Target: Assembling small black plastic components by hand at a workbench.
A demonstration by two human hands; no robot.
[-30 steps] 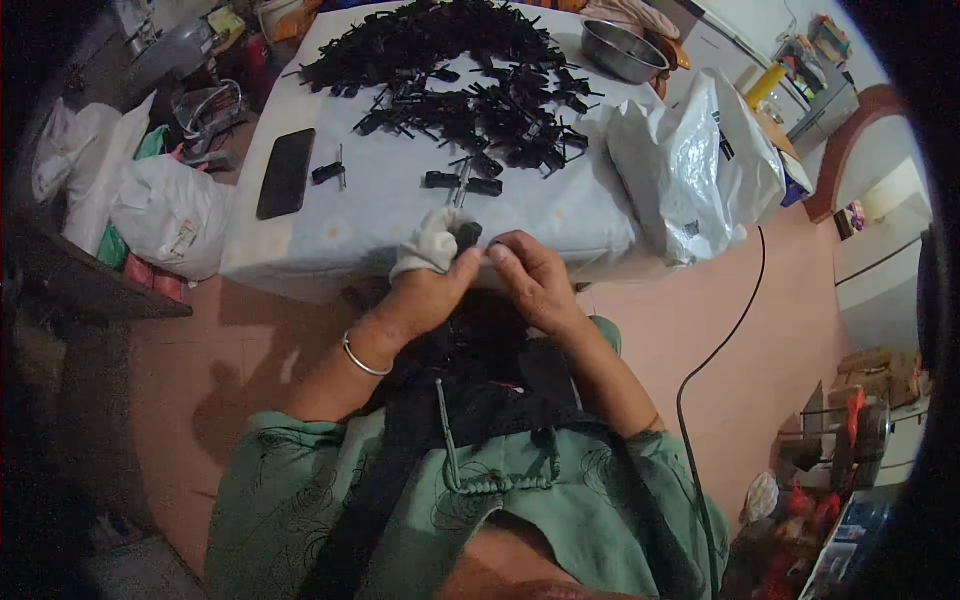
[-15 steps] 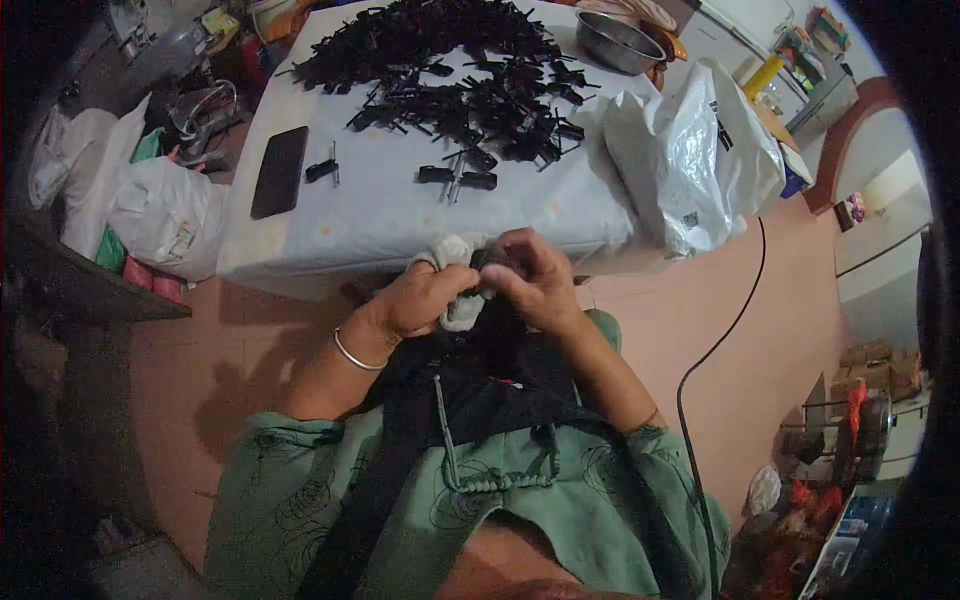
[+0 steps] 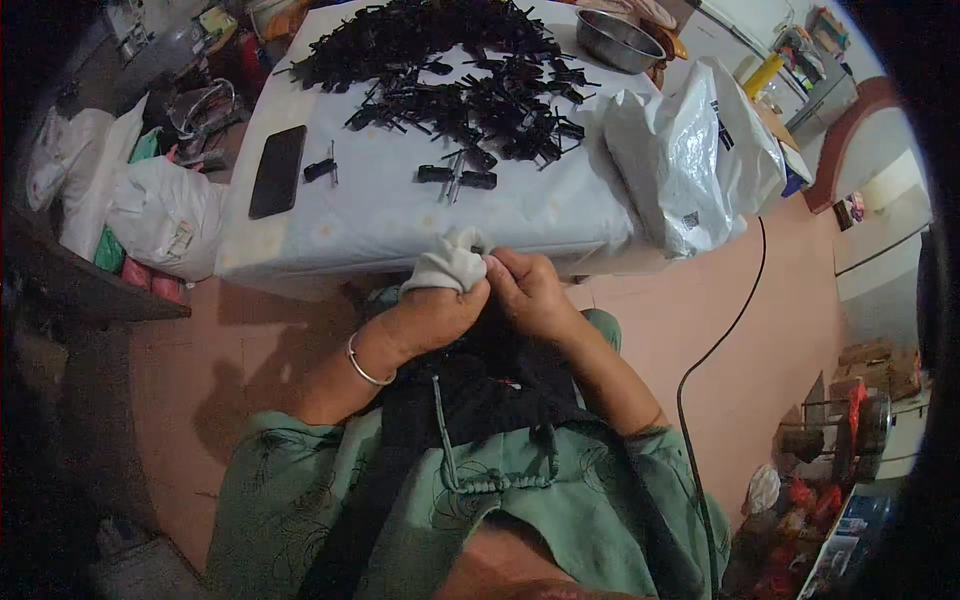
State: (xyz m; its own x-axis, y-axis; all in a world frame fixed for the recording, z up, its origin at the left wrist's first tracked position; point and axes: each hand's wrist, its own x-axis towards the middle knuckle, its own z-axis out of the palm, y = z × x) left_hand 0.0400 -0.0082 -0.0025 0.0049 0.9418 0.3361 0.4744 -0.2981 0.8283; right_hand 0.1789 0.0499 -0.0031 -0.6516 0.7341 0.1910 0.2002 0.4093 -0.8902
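Observation:
Just off the near edge of the table, my left hand (image 3: 440,317) is closed around a crumpled white cloth (image 3: 445,268). My right hand (image 3: 540,297) meets it at the cloth's right side, thumb and fingers pinched together. A small dark bit shows at the cloth's fold, but the fingers hide most of what the right hand grips. Ahead on the table lie two short black pieces (image 3: 478,180) with slim metal rods across them. A single black piece (image 3: 320,170) with a thin rod lies farther left.
A large heap of black parts (image 3: 430,45) covers the far side of the white-covered table (image 3: 370,225). A dark phone (image 3: 278,172) lies at left. A white plastic bag (image 3: 680,165) and a metal bowl (image 3: 618,42) stand at right. A black cable (image 3: 718,345) hangs down the right.
The cloth is now bunched over my left hand's fingers, and the dark piece seen between my hands is mostly covered. My right hand's fingers have closed into a tighter pinch.

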